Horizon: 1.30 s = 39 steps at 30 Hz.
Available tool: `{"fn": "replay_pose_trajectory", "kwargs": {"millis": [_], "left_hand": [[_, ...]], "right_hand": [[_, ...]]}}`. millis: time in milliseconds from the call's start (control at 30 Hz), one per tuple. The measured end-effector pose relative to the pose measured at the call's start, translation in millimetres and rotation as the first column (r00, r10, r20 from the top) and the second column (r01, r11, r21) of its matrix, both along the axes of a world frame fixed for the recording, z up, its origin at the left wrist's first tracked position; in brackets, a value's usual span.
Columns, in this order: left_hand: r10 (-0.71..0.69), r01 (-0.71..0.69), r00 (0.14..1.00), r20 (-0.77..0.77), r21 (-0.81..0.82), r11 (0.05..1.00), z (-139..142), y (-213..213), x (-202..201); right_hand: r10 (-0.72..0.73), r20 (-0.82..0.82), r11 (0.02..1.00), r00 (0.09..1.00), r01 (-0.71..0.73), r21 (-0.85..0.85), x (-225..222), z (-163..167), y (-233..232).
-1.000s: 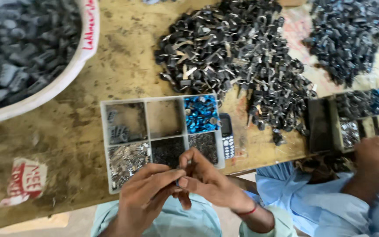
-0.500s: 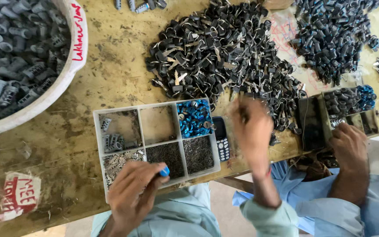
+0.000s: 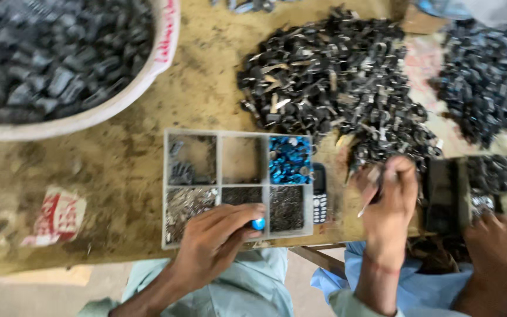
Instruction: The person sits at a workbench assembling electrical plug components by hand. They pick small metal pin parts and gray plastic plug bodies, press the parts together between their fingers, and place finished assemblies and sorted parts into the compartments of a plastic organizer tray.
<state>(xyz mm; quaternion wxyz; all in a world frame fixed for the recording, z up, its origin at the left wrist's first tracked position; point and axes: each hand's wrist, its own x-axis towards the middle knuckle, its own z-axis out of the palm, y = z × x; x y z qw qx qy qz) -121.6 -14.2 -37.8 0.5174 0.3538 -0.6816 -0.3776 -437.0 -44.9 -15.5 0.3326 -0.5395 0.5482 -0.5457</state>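
- White basin (image 3: 162,56) top left on the table (image 3: 118,170), rim overhanging the view edge, full of dark grey moulded parts (image 3: 48,70).
- Red-and-white label (image 3: 57,216) stuck flat on the table, left of the tray.
- Grey six-compartment tray (image 3: 219,182) at the table's near edge. Top row: few dark bits, empty-looking middle, blue parts (image 3: 289,161) on the right. Bottom row: silvery metal bits, then two cells of fine dark pieces.
- Left hand (image 3: 215,246) rests on the tray's near edge, over the bottom middle cell; fingers pressed together, pinching a small blue part (image 3: 258,223).
- Dark keypad phone (image 3: 319,194) lies just beside the tray's right wall.
- Big pile of black clips (image 3: 335,88) behind tray and phone, spilling toward the right hand.
- Right hand (image 3: 389,196) at the pile's near edge; fingers closed, pinching a thin pale sliver; blurred, can't tell more.
- Second dark pile (image 3: 488,82) far right.
- Another person's hand (image 3: 491,246) at a second, dark tray (image 3: 441,194), right edge.
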Motion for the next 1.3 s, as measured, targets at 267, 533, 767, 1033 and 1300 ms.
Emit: {"fn": "replay_pose_trajectory", "kwargs": {"millis": [267, 533, 767, 1033, 1300], "left_hand": [[-0.038, 0.045, 0.995, 0.087, -0.084, 0.995, 5.4, 11.2, 3.3], [-0.211, 0.204, 0.974, 0.081, 0.09, 0.975, 0.7, 22.6, 2.1], [-0.044, 0.068, 0.996, -0.073, 0.37, 0.927, -2.9, 18.3, 14.6], [0.208, -0.276, 0.873, 0.441, 0.097, 0.956, 16.8, 15.5, 53.2], [0.136, -0.33, 0.678, 0.723, 0.134, 0.934, 10.5, 20.6, 48.9]], "right_hand": [[0.169, -0.708, 0.95, 0.685, -0.305, -0.068, 101.6, 12.3, 60.4], [0.479, -0.762, 0.839, 0.436, -0.481, 0.253, 110.3, 24.4, 63.5], [-0.489, -0.418, 0.839, 0.766, 0.544, 0.015, 64.6, -10.1, 42.8], [-0.07, -0.725, 0.994, 0.686, 0.11, 0.009, 38.5, 0.6, 30.2], [0.565, -0.715, 0.792, 0.413, -0.514, 0.329, 140.3, 18.0, 13.0]]}}
